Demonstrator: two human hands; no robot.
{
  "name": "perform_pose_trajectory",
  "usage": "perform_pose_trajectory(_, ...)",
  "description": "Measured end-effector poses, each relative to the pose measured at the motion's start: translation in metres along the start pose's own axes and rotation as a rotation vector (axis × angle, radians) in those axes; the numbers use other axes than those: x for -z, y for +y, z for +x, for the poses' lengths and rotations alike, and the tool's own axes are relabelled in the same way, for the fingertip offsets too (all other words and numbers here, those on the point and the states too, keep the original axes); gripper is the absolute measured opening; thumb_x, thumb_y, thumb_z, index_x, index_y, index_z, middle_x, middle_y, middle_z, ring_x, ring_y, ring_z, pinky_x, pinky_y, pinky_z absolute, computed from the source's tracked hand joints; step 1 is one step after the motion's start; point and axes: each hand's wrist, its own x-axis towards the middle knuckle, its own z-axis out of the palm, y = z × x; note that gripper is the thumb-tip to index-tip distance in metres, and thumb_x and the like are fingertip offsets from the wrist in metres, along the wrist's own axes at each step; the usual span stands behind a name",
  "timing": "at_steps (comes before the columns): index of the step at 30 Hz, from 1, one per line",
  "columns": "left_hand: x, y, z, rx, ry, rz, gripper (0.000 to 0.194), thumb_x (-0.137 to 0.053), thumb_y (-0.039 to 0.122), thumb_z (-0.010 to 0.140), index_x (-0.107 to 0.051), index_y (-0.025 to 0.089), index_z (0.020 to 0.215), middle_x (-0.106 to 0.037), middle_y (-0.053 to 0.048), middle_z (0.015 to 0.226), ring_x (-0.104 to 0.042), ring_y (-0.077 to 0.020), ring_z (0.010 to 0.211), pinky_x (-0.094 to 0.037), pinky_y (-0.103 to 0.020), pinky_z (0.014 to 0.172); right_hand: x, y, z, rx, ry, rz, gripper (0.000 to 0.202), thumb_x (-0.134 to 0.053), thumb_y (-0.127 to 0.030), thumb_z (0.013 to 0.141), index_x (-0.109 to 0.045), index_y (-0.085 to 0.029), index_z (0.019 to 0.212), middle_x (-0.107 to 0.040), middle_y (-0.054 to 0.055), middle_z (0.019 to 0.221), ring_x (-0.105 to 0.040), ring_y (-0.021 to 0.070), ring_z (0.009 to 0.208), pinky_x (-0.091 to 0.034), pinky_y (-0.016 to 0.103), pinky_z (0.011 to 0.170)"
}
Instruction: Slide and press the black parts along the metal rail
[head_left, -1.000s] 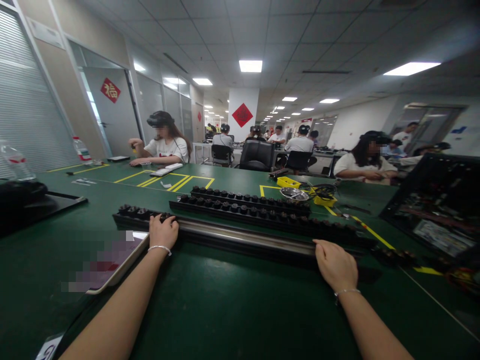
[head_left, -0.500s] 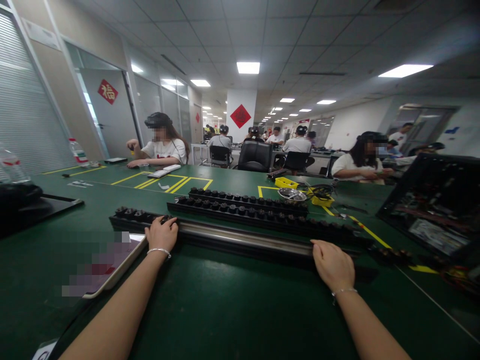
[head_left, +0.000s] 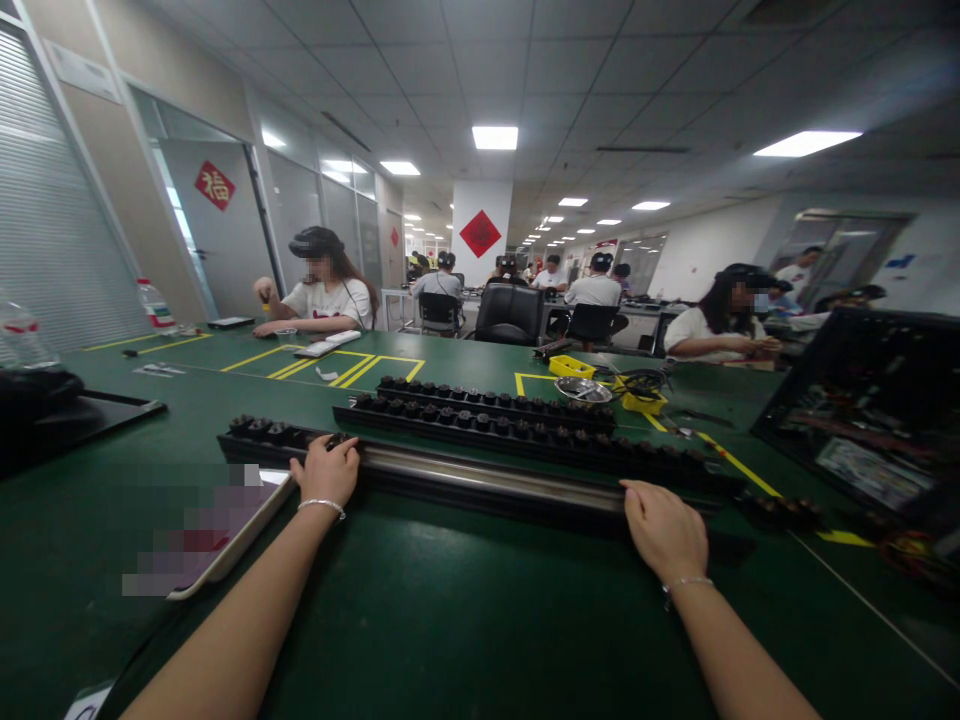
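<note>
A long black rail (head_left: 480,478) with a shiny metal channel lies across the green table. Several small black parts (head_left: 259,428) sit in its left end. My left hand (head_left: 327,470) is closed over the rail beside these parts, with fingers round a small dark part that is mostly hidden. My right hand (head_left: 667,525) grips the rail toward its right end, its fingers partly hidden behind it. Just beyond lie more black rails (head_left: 480,420) filled with rows of black round parts.
A white-rimmed tray (head_left: 232,555) lies left of my left forearm. Farther back are a yellow bin (head_left: 571,366), a metal bowl (head_left: 583,389) and cables. An open black case (head_left: 870,420) stands at the right. People sit across the table, left and right.
My left hand has shifted slightly to the right along the rail. My right hand has hardly moved.
</note>
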Motion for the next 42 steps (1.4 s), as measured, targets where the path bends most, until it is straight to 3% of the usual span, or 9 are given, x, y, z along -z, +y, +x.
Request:
perform_pose_trajectory(35,-0.001,0.011,-0.011,-0.107,0.009,0.111,0.034,-0.041,0.028,0.085,-0.070,0.028,0.103,-0.054,-0.012,0.119,-0.051,-0.0273,0.111,-0.022,-0.059,0.104,0.001,-0.001,0.001,0.001,-0.011,-0.023,0.047,-0.024,-0.035,0.088,-0.066,-0.022,0.107,-0.065,0.004,0.114,-0.055,0.0220,0.110,-0.041,0.040,0.086)
perform_pose_trajectory(42,-0.003,0.011,-0.010,-0.173,0.028,0.155,0.035,-0.042,0.026,0.083,-0.070,0.026,0.103,-0.055,-0.014,0.117,-0.051,-0.0266,0.110,-0.033,-0.046,0.100,0.002,-0.002,0.001,0.000,-0.018,-0.015,0.048,-0.023,-0.036,0.089,-0.066,-0.022,0.107,-0.066,0.005,0.113,-0.055,0.0225,0.109,-0.041,0.040,0.086)
